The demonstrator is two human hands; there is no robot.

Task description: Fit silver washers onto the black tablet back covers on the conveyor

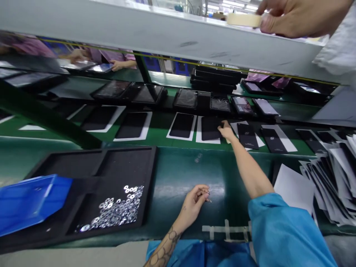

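Note:
My left hand [194, 202] rests on the dark green mat [178, 174] with its fingertips pinched on a small silver ring, like the washers beside it. My right hand [226, 130] reaches out to the green conveyor belt [158, 129] and touches the right edge of a black phone panel [210, 128] lying on a white sheet. Its fingers are bent against the panel. More black panels on white sheets [182, 125] lie in a row along the belt. A black foam tray [111, 185] at my left holds a heap of silver washers [116, 209].
A blue plastic bin [27, 202] sits at the far left. Fanned black panels and white sheets [330, 174] pile at the right. Another person's hand [294, 16] holds a tape roll [243, 19] on the overhead shelf. Workers in pink sit across the belt [111, 59].

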